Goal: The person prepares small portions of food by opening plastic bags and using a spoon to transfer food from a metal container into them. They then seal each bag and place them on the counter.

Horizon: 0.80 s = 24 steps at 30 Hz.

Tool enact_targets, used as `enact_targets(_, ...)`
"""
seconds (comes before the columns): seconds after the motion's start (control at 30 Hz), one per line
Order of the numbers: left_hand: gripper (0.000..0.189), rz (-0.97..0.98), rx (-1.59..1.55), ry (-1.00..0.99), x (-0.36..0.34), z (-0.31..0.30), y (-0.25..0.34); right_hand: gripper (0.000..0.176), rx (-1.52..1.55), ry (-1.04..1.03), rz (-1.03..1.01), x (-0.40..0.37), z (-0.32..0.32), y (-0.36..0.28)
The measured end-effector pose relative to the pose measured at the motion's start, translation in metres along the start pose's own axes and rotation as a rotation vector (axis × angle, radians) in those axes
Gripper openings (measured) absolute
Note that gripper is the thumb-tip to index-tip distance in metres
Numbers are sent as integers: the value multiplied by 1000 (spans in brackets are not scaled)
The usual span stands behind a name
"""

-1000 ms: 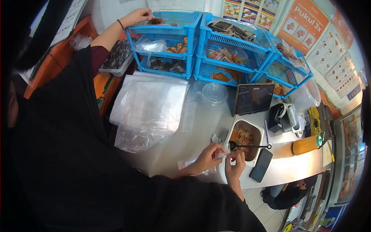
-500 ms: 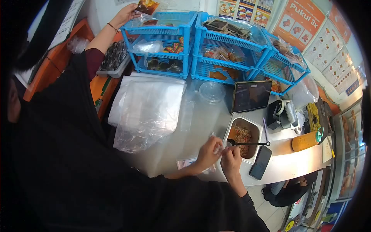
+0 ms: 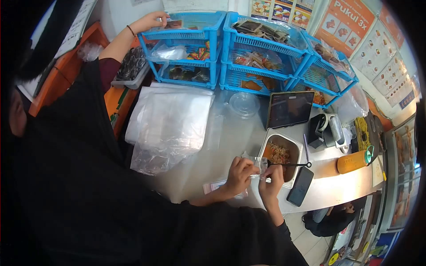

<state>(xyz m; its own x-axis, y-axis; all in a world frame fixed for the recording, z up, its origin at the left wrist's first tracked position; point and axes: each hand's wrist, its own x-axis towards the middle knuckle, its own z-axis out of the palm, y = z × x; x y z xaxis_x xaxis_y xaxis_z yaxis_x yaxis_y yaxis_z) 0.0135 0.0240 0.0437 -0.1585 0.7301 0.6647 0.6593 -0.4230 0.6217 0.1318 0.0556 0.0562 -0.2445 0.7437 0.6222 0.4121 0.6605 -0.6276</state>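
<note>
A small clear plastic bag (image 3: 258, 164) is stretched between my two hands at the near left edge of a metal tray (image 3: 297, 150). My left hand (image 3: 241, 175) pinches its left side with curled fingers. On the right, my right hand (image 3: 271, 181) grips its other side, fingers pressed together. Chopped food (image 3: 278, 154) with reddish bits lies in the tray, and a black ladle (image 3: 290, 165) rests across it. Under my left wrist is a flat plastic packet (image 3: 213, 186). A dark phone (image 3: 300, 186) lies right of my right hand.
A co-worker's hand (image 3: 154, 21) is at the top of the blue racks (image 3: 217, 33). Plastic sheets (image 3: 173, 119) lie on the left. A round clear lid (image 3: 244, 105), a tablet (image 3: 290, 109) and an orange bottle (image 3: 353, 162) stand around the counter. Another person (image 3: 328, 220) is low at right.
My hands have moved slightly apart, and the bag between them now shows spread. The co-worker's hand has lowered to the rack's top basket, and the packet it held up is no longer raised.
</note>
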Motion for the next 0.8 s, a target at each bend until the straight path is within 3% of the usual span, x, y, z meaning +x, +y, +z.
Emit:
enact_targets(0.03,33,30,71,-83,1,-1,3,19,113,6,131,0,0,0)
enact_targets(0.07,33,31,71,-86,2,-3,2,19,113,8,133,-2,-1,1)
enact_targets(0.13,39,197,28,-364,10,-14,1,20,310,-17,398,-4,-4,6)
enact_targets(0.2,38,146,-147,-431,16,-21,3,21,359,-28,386,-8,-7,21)
enact_targets(0.27,38,90,-324,-497,11,-22,0,24,418,-243,549,3,-14,12)
enact_targets(0.33,44,6,-201,-473,2,-14,-14,24,327,-285,536,11,-19,-9)
enact_targets(0.4,44,26,-201,-431,6,-15,-20,25,-203,-87,-83,10,-20,-18)
enact_targets(0.43,45,37,-200,-387,7,-16,-22,27,-175,-112,-162,7,-22,-16)
enact_targets(0.47,45,35,-202,-388,6,-17,-21,27,-176,-114,-160,6,-23,-18)
enact_targets(0.53,43,-35,-230,-463,4,-20,-21,29,-384,-378,-265,4,-22,-27)
enact_targets(0.57,43,-35,-231,-466,2,-20,-20,38,-409,-520,-196,-2,-18,-19)
enact_targets(0.63,46,151,-115,-454,2,-16,-19,43,-355,-577,-142,-8,-14,-13)
enact_targets(0.8,42,88,-84,-403,-7,-9,-12,57,-313,-698,-139,-11,-13,-14)
